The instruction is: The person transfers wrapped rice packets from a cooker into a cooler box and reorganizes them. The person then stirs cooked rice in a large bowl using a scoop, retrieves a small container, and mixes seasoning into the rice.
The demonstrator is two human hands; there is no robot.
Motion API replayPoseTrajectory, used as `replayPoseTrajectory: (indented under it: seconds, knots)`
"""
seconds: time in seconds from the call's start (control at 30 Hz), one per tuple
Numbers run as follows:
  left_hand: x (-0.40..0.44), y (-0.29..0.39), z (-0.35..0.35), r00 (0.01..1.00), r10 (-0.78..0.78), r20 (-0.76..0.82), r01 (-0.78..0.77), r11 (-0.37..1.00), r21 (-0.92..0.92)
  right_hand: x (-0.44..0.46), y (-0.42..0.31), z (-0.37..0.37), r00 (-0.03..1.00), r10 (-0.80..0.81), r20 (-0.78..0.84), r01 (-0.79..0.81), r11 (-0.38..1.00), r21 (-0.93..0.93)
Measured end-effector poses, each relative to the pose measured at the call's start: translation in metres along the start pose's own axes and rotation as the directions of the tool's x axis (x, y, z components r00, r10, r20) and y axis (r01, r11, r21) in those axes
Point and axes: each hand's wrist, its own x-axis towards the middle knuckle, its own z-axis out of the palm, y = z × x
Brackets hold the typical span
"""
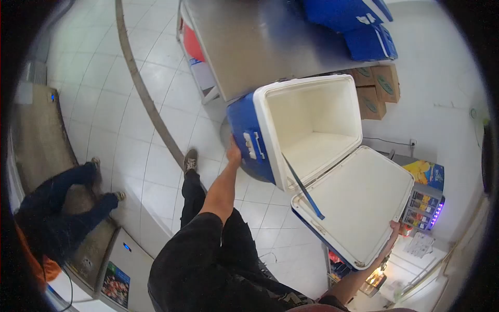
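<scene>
Fingers of my left hand are against the blue outer side of the cooler, next to its white-and-blue side handle. Can't tell how far they're closed; tips are hidden. Right hand has the free edge of the lid gripped: thumb on the white inner face at the rim, other fingers out of sight behind.

Cooler is in front of me, between my two arms, tipped so its opening faces me. White liner visible. Lid swung open on the hinge side, blue strap running from body to lid. Can't see what carries the weight underneath.

Beyond it: steel table, cooler overlapping its near edge in view, contact unclear. More blue coolers at the table's far right end. Cardboard boxes just behind the cooler. Drink machine with a yellow panel past the lid.

Floor: white tile, brown strip across it, ending near my shoe. Another person in dark trousers, far left.
</scene>
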Motion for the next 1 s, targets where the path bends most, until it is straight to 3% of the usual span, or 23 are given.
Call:
replayPoseTrajectory:
  seconds: [0.13,0.17,0.2,0.23,0.3,0.33,0.4,0.47,0.53,0.57,0.6,0.7,0.77,0.8,0.83,0.87,0.9,0.93,0.97,1.0]
  knots:
    - [-0.017,0.016,-0.016,0.989,0.140,0.043,-0.145,0.981,0.131,0.065,0.038,-0.057,0.969,-0.247,0.027,0.248,0.965,-0.080]
    - [-0.002,0.015,-0.019,0.984,0.111,0.141,-0.126,0.987,0.101,0.062,0.035,-0.048,0.963,-0.262,0.057,0.264,0.963,-0.043]
    - [0.012,0.011,-0.026,0.969,0.075,0.234,-0.097,0.992,0.083,0.057,0.030,-0.041,0.979,-0.180,0.097,0.177,0.983,0.041]
    - [0.022,0.004,-0.037,0.945,0.035,0.324,-0.062,0.995,0.075,0.058,0.037,-0.044,0.969,-0.225,0.103,0.219,0.974,0.063]
    - [0.017,0.000,-0.064,0.967,0.199,0.158,-0.241,0.915,0.323,0.058,0.049,-0.051,0.943,-0.313,0.116,0.301,0.947,0.110]
    - [0.008,0.017,-0.078,0.944,0.316,0.095,-0.325,0.836,0.442,0.060,0.050,-0.050,0.951,-0.279,0.135,0.249,0.947,0.203]
    - [-0.031,0.040,-0.137,0.837,0.509,0.201,-0.514,0.605,0.608,0.077,0.069,-0.062,0.963,-0.205,0.177,0.134,0.928,0.348]
    - [-0.026,0.053,-0.203,0.872,0.397,0.288,-0.456,0.440,0.774,0.082,0.107,-0.067,0.985,-0.137,0.108,0.072,0.882,0.466]
    - [-0.015,0.056,-0.271,0.914,0.372,0.158,-0.323,0.437,0.839,0.079,0.155,-0.067,0.999,-0.029,0.025,0.011,0.838,0.545]
    - [-0.024,0.062,-0.303,0.886,0.457,0.083,-0.299,0.426,0.854,0.074,0.181,-0.066,0.999,0.035,-0.012,-0.023,0.823,0.567]
    - [-0.018,0.073,-0.335,0.928,0.371,0.033,-0.216,0.466,0.858,0.068,0.208,-0.063,0.993,0.108,-0.044,-0.061,0.806,0.589]
    - [-0.020,0.106,-0.387,0.920,0.377,-0.108,-0.160,0.611,0.775,0.035,0.295,-0.054,0.950,0.306,-0.066,-0.206,0.768,0.606]
    - [-0.070,0.153,-0.361,0.820,0.572,0.005,-0.365,0.516,0.775,-0.007,0.343,-0.041,0.917,0.397,0.043,-0.358,0.770,0.528]
    - [-0.094,0.181,-0.343,0.754,0.654,0.061,-0.455,0.452,0.767,-0.030,0.358,-0.031,0.893,0.427,0.144,-0.446,0.793,0.415]
    - [-0.057,0.184,-0.331,0.617,0.782,0.092,-0.628,0.419,0.655,-0.045,0.371,-0.023,0.837,0.436,0.329,-0.504,0.849,0.158]
    - [-0.084,0.216,-0.293,0.487,0.837,0.250,-0.742,0.246,0.623,-0.066,0.363,-0.006,0.729,0.560,0.393,-0.598,0.801,-0.034]
    - [-0.102,0.241,-0.249,0.370,0.871,0.323,-0.755,0.080,0.651,-0.086,0.373,0.001,0.593,0.628,0.503,-0.647,0.744,-0.166]
    - [-0.138,0.269,-0.199,0.103,0.905,0.414,-0.882,-0.109,0.458,-0.099,0.381,0.019,0.422,0.788,0.449,-0.592,0.614,-0.521]
    - [-0.149,0.300,-0.160,-0.002,0.821,0.571,-0.888,-0.264,0.376,-0.108,0.436,0.025,0.337,0.789,0.514,-0.441,0.615,-0.654]
    - [-0.179,0.328,-0.121,0.020,0.753,0.658,-0.879,-0.300,0.370,-0.130,0.453,0.023,0.401,0.740,0.540,-0.425,0.672,-0.606]
